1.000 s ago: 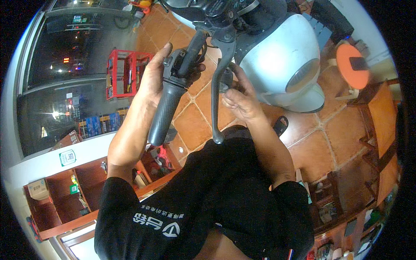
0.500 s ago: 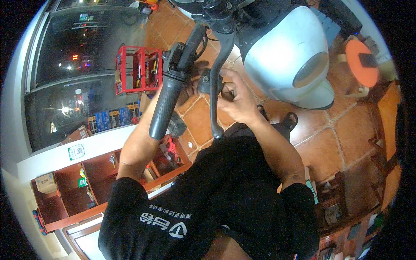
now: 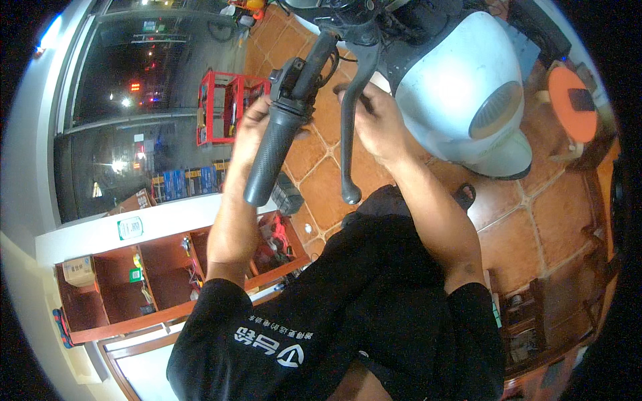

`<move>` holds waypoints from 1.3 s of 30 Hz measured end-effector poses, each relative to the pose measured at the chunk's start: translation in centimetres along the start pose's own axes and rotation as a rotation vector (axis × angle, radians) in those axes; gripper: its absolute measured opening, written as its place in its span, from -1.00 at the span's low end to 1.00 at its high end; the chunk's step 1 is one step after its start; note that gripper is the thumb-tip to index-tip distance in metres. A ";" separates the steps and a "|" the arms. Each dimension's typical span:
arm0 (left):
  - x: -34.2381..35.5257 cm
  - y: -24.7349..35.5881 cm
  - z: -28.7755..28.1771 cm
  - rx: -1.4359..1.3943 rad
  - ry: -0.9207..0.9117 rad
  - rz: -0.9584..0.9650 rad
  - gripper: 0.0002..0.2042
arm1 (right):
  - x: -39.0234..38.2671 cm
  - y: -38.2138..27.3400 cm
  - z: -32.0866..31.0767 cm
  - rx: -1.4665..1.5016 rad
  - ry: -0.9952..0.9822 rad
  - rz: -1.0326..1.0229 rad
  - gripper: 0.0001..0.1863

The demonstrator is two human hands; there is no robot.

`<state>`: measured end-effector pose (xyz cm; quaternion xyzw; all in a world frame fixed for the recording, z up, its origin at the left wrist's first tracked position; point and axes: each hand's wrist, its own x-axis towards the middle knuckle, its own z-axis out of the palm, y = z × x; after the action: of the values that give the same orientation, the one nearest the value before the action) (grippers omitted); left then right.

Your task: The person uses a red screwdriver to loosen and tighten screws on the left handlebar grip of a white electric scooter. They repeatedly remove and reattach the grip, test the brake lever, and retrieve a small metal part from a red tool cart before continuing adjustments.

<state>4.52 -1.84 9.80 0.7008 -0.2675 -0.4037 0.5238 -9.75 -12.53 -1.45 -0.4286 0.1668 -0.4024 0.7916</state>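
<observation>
A black textured handlebar grip (image 3: 273, 157) slants across the middle, with a switch housing (image 3: 287, 79) at its upper end. Beside it runs a long black brake lever (image 3: 349, 127), its rounded tip pointing toward me. My left hand (image 3: 255, 119) is at the left of the switch housing; its bent fingers pass partly behind the handlebar. Whether it holds anything is hidden. My right hand (image 3: 382, 127) is just right of the lever, fingers curled toward it and their ends partly hidden behind it. Blur and shadow obscure what, if anything, is in them.
A glossy pale body panel (image 3: 455, 80) bulges at the upper right, near my right hand. Beyond my left hand stands a red tool rack (image 3: 207, 110). A wooden shelf (image 3: 157, 311) with small parts lines the left, below the window. An orange round-topped stool (image 3: 565, 120) stands far right.
The view has shifted, moving the scene rightward. My hands have drawn apart: the left shows beside the switch housing, the right beyond the lever. A dark part seen between them no longer shows there.
</observation>
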 end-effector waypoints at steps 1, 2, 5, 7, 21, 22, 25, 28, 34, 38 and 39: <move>0.2 1.6 -1.3 0.049 -0.014 0.010 -0.77 | 0.3 -0.2 0.7 0.052 -0.026 0.042 -0.82; 0.8 2.7 -1.5 0.085 -0.043 0.021 -0.77 | 0.7 -0.1 0.9 0.088 -0.042 0.081 -0.82; 1.4 5.2 -0.2 0.185 -0.085 -0.005 -0.44 | 1.2 0.5 1.4 0.222 -0.032 0.121 -0.83; 1.6 5.9 -0.4 0.364 -0.195 -0.004 -0.32 | 1.4 0.6 1.6 0.334 -0.024 0.130 -0.84; 1.7 5.9 1.6 0.423 -0.208 -0.043 -0.34 | 2.4 1.5 1.8 0.793 -0.204 0.221 -0.87; 1.8 5.6 1.6 0.404 -0.201 -0.048 -0.34 | 2.4 1.8 1.9 0.854 -0.216 0.222 -0.87; 1.8 5.5 1.8 0.398 -0.213 -0.033 -0.33 | 2.6 3.1 2.2 1.027 -0.292 0.223 -0.89; 1.7 5.6 2.1 0.374 -0.215 -0.047 -0.35 | 2.8 4.4 2.1 1.121 -0.386 0.234 -0.90; 1.8 5.8 1.6 0.439 -0.206 -0.062 -0.38 | 2.9 3.6 3.7 1.027 -0.195 0.314 -0.84; 1.9 5.9 1.5 0.452 -0.259 -0.036 -0.41 | 2.8 4.3 2.0 1.016 -0.310 0.271 -0.84; 1.9 5.9 1.5 0.454 -0.266 -0.027 -0.41 | 2.5 3.9 1.7 0.947 -0.353 0.214 -0.83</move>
<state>4.54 -5.94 14.67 0.7448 -0.4083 -0.4287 0.3078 -5.28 -12.34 -3.43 -0.0651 -0.1271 -0.2722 0.9516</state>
